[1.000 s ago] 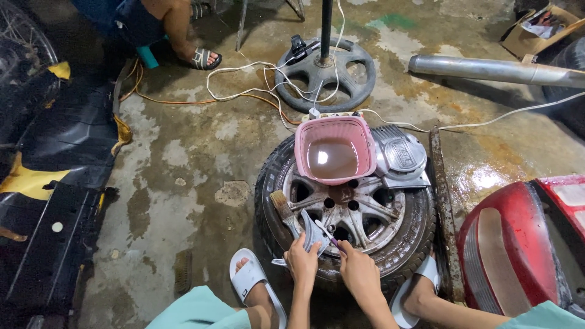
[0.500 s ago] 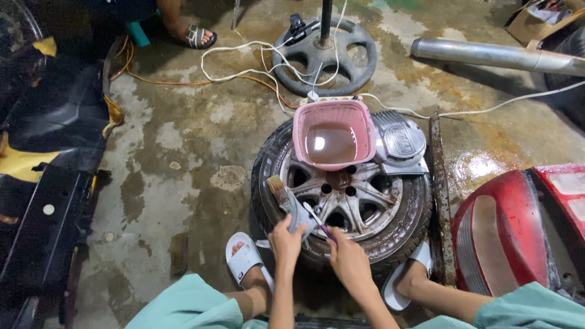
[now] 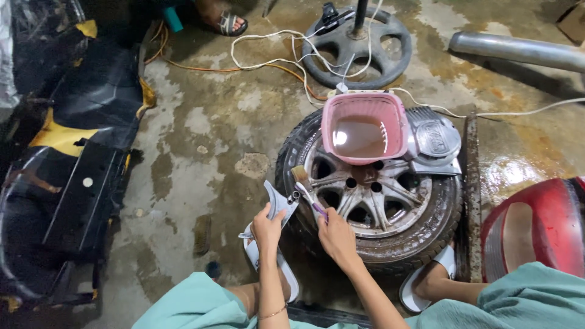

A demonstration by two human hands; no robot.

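Ahead of your hands, the pink basin (image 3: pixel 364 128) and wheel (image 3: pixel 372 195) block reach; bare wet floor (image 3: pixel 201 158) lies open leftward, up to the black panels (image 3: pixel 73 183).

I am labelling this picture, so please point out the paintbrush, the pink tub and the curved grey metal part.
paintbrush (image 3: pixel 303 183): head view, on the handle below the bristles.
pink tub (image 3: pixel 332 125): head view, on its left wall.
curved grey metal part (image 3: pixel 275 203): head view, on the flat face above the left hand.
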